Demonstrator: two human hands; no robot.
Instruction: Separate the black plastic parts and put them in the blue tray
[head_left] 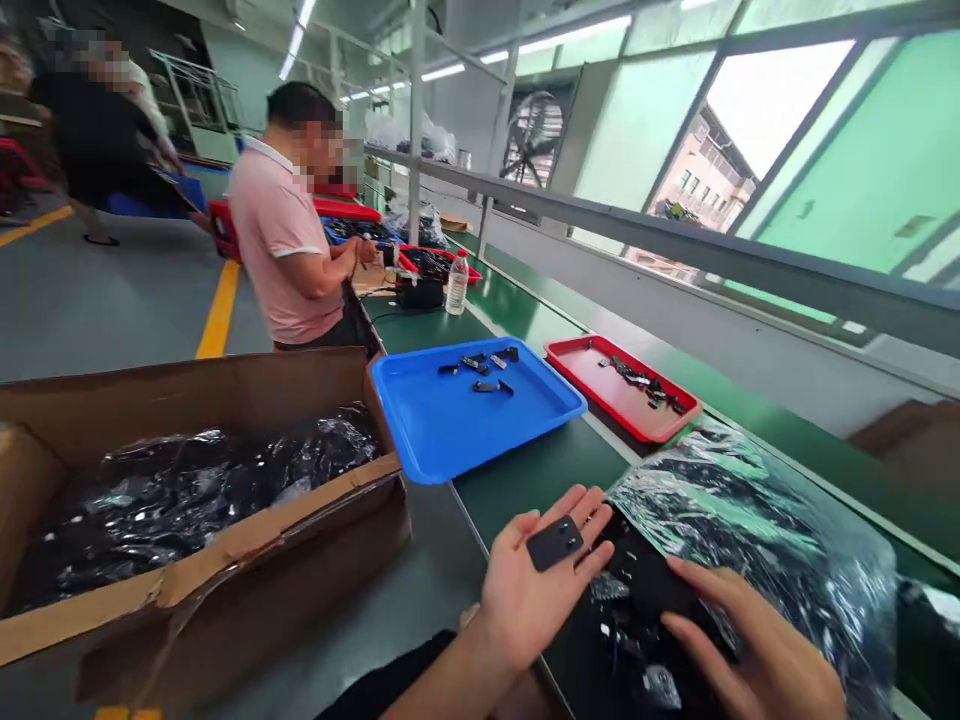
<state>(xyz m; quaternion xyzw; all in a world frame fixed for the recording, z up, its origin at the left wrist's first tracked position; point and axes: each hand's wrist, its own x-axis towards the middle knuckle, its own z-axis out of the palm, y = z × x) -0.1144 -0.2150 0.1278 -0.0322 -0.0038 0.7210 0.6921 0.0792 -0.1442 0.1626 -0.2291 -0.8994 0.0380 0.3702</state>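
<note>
My left hand [529, 590] is palm up with its fingers spread. A small black rectangular piece [555, 544] with rounded corners and a few small holes at one end lies across the palm and finger bases. My right hand [757, 630] reaches over a pile of black parts [637, 640] at the mouth of a clear plastic bag [787, 520]. Its thumb and forefinger are apart, with dark parts behind them; whether they touch one is unclear. Some small clear-wrapped pieces lie among the black parts.
A blue tray [480, 445] and a red tray [652, 432] hold small black parts. At left stands a cardboard box [277, 530] with plastic-wrapped black items. A bottle [457, 285] stands farther along the green bench, near a co-worker [281, 240] in pink.
</note>
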